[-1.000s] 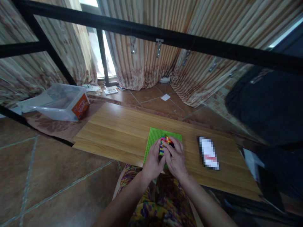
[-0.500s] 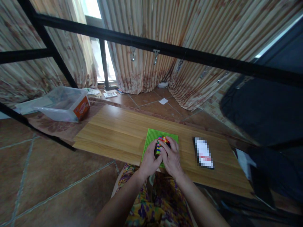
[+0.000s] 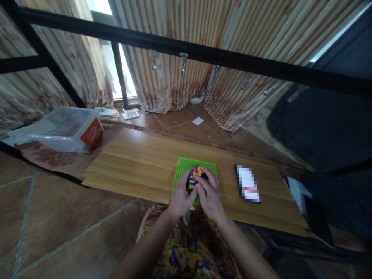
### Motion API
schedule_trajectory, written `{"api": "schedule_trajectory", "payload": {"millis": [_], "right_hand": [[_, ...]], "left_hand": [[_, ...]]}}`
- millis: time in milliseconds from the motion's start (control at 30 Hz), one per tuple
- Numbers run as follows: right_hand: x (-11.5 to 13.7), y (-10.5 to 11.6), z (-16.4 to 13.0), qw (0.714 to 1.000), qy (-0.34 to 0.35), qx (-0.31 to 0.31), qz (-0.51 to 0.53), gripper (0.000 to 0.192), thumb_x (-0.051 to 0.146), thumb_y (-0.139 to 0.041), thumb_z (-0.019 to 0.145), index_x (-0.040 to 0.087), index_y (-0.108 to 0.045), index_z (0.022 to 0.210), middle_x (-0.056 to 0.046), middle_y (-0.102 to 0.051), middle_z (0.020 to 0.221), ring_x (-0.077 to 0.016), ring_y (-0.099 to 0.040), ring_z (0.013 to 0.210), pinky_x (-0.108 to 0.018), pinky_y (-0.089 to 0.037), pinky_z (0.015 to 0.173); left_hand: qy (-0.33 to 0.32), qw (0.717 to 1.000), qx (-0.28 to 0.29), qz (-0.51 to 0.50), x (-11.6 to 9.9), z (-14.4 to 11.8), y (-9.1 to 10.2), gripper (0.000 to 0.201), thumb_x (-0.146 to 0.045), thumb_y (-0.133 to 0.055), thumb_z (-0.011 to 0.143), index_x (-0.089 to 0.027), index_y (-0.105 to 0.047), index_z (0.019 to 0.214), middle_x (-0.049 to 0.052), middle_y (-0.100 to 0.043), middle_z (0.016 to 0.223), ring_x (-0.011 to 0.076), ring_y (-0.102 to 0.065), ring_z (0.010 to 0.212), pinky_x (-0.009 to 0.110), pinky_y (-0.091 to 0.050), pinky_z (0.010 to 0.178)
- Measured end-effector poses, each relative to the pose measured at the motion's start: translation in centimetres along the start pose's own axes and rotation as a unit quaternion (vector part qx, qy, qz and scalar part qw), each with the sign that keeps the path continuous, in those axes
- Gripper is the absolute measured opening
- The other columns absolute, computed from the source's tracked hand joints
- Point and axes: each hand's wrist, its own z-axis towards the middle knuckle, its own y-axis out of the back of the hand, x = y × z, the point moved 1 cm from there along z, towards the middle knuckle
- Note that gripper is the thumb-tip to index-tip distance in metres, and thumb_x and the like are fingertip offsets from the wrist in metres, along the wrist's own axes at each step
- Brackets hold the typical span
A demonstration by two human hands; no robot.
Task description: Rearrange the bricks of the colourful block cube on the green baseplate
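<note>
A small build of many-coloured toy bricks [image 3: 193, 180] stands on a green studded baseplate [image 3: 180, 167] in the middle of the view. My left hand [image 3: 181, 197] is curved round its left side, fingers closed against it. From the right, my right hand [image 3: 210, 193] wraps the same build, with its index finger lying across the front and top. Both thumbs come close together at the near side. Fingers and palms hide much of the bricks' sides, and whether a loose brick is held cannot be made out.
The baseplate lies on a long wooden board [image 3: 139, 155]. To its right is a phone [image 3: 247, 184] with a blurred screen. A clear plastic bin [image 3: 66, 133] with an orange label stands at the left. A black metal bar [image 3: 203, 52] crosses above.
The whole scene has shifted slightly left in view as the head moved. Both hands stay round the brick build, with hardly any change in their grip.
</note>
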Motion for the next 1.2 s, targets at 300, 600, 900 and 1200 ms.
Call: {"api": "schedule_trajectory", "payload": {"millis": [300, 600, 900, 1200], "right_hand": [[-0.1, -0.61, -0.29, 0.998, 0.024, 0.009, -0.057, 0.034, 0.03, -0.046, 0.097, 0.027, -0.063, 0.126, -0.007, -0.037, 0.151, -0.0278, -0.033, 0.14, -0.056, -0.036, 0.113], [0.55, -0.54, -0.01, 0.996, 0.018, 0.017, -0.082, 0.034, 0.029, -0.046, 0.096, 0.025, -0.064, 0.124, -0.008, -0.038, 0.15, -0.0286, -0.031, 0.14, -0.056, -0.036, 0.114], [0.7, -0.53, 0.15, 0.997, 0.008, 0.029, -0.069, 0.036, 0.031, -0.048, 0.095, 0.033, -0.062, 0.129, -0.004, -0.036, 0.153, -0.0292, -0.03, 0.14, -0.057, -0.036, 0.113], [0.54, -0.45, 0.07, 0.999, 0.013, 0.015, -0.045, 0.036, 0.032, -0.045, 0.097, 0.028, -0.064, 0.127, -0.007, -0.037, 0.152, -0.0274, -0.03, 0.141, -0.054, -0.035, 0.115]], "left_hand": [[-0.016, 1.0, 0.008, 0.01, 0.71, -0.45, -0.4, 0.06, -0.034, -0.052, 0.094, -0.017, -0.034, 0.148, 0.017, -0.045, 0.149, 0.0281, -0.042, 0.139, 0.053, -0.036, 0.115], [-0.02, 1.0, 0.004, 0.012, 0.82, -0.54, -0.41, 0.06, -0.036, -0.049, 0.095, -0.018, -0.033, 0.149, 0.017, -0.046, 0.148, 0.0281, -0.044, 0.137, 0.053, -0.036, 0.115], [-0.019, 0.999, 0.009, 0.029, 0.96, -0.48, -0.25, 0.058, -0.036, -0.048, 0.095, -0.018, -0.033, 0.149, 0.018, -0.045, 0.149, 0.0275, -0.043, 0.139, 0.052, -0.036, 0.115], [-0.027, 0.998, 0.013, 0.059, 0.87, -0.2, -0.26, 0.057, -0.036, -0.046, 0.096, -0.016, -0.033, 0.148, 0.018, -0.046, 0.148, 0.0272, -0.043, 0.138, 0.051, -0.036, 0.115]]}}
